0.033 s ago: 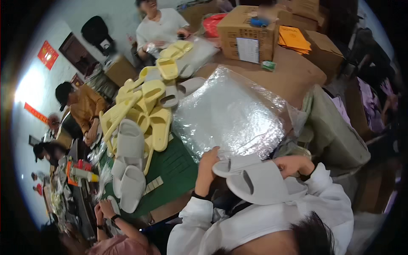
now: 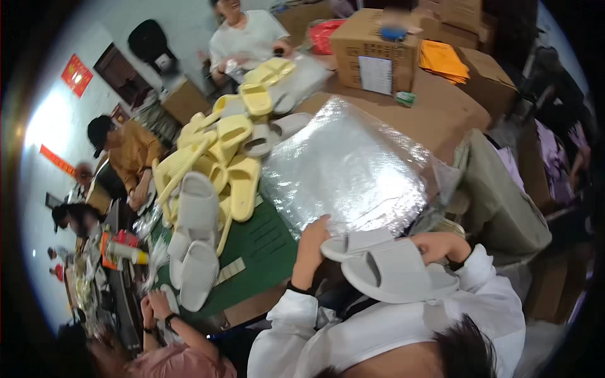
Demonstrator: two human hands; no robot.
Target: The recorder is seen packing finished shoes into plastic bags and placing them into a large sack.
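Observation:
My right hand (image 2: 441, 246) is closed on a pair of light grey slippers (image 2: 383, 272), holding them close against my white shirt. The two slippers overlap, one partly behind the other. My left hand (image 2: 310, 249) lies at the near edge of a stack of clear plastic bags (image 2: 346, 170), one finger stretched out along the plastic. Its other fingers are partly hidden. The near slipper's toe end sits just right of that hand. To the left, more grey slippers (image 2: 198, 271) rest on the green mat (image 2: 261, 249), against a pile of yellow slippers (image 2: 242, 183).
A cardboard box (image 2: 372, 53) stands on the far side of the brown table, with orange packets (image 2: 443, 62) beside it. A grey-green covered bulk (image 2: 504, 189) rises at the right. Co-workers sit along the left and far sides; a near-left person's hands (image 2: 156, 307) hold a slipper.
The whole view has shifted slightly, so things appear a little farther right. My hands and the grey slippers keep nearly the same pose.

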